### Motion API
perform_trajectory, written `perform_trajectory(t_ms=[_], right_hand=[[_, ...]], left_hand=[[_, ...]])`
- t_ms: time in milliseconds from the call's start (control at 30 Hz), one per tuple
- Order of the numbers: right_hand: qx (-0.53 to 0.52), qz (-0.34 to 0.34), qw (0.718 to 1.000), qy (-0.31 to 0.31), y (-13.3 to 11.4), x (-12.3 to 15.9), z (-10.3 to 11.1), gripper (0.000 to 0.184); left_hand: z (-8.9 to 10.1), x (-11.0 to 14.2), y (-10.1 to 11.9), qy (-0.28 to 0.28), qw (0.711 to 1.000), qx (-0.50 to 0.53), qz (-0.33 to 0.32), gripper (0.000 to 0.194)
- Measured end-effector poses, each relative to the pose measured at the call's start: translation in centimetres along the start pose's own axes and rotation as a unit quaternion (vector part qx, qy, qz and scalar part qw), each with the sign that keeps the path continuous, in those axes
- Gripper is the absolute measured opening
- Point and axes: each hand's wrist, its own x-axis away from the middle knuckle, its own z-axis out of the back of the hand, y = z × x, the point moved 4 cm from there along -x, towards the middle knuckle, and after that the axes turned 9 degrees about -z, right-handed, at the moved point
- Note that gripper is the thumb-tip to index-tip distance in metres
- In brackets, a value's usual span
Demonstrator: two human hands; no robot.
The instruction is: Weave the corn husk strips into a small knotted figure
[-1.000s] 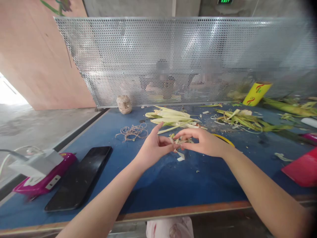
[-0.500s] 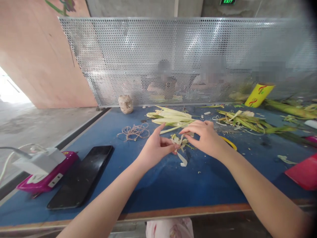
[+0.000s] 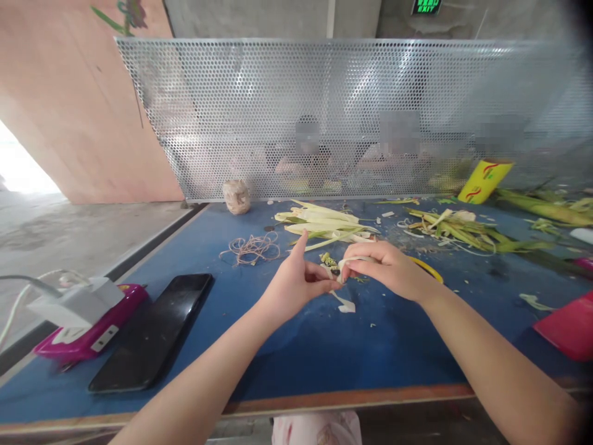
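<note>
Between my two hands runs a pale, thin strip of plant husk (image 3: 346, 305), its loose end curling down toward the table. My left hand (image 3: 296, 281) pinches the strip, thumb raised. My right hand (image 3: 382, 269) has its fingers closed on another part of the same strip, close to the left fingertips. Just beyond the fingers lies a small bunch of greenish-yellow bits (image 3: 328, 260). Farther back rests a pile of pale green husk leaves (image 3: 319, 216). A yellow curved band (image 3: 427, 269) lies partly hidden behind my right hand.
On the left are a black phone (image 3: 155, 334), a purple power strip (image 3: 88, 337) with a white charger, and tangled string (image 3: 250, 249). A wrapped roll (image 3: 236, 197), a yellow tube (image 3: 485, 181), more husks (image 3: 454, 228) and a red object (image 3: 567, 324) lie about. People sit behind a perforated metal screen (image 3: 278, 93).
My right hand has moved down and closer to my left, its fingers closing more on the strip. The strip's loose end has shifted slightly right. The greenish bits show more clearly.
</note>
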Motion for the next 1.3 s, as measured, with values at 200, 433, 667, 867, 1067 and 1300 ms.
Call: perform_trajectory(t_ms=[200, 433, 667, 867, 1067, 1300], right_hand=[[-0.017, -0.041, 0.999, -0.031, 0.2, -0.2, -1.1, 0.02], [-0.026, -0.044, 0.994, -0.092, 0.3, 0.0, -1.7, 0.026], [-0.155, 0.01, 0.985, -0.078, 1.1, -0.2, -1.6, 0.05], [-0.13, 0.027, 0.991, -0.024, 0.8, -0.5, -1.2, 0.038], [-0.008, -0.115, 0.991, 0.067, 1.8, -0.9, -0.7, 0.034], [-0.025, -0.132, 0.991, -0.008, 2.0, -0.9, -1.5, 0.023]], left_hand=[[-0.7, 0.2, -0.6, -0.031, 0.998, 0.054, 0.026, 0.111], [-0.8, 0.3, -0.9, -0.041, 0.998, 0.032, 0.044, 0.115], [-0.6, 0.2, -0.6, -0.01, 0.997, 0.067, 0.03, 0.105], [-1.2, 0.1, -0.9, -0.05, 0.992, 0.118, 0.012, 0.109], [-0.8, 0.4, -0.6, -0.024, 0.998, 0.058, 0.03, 0.112], [-0.5, 0.2, -0.6, -0.04, 0.999, -0.023, -0.004, 0.11]])
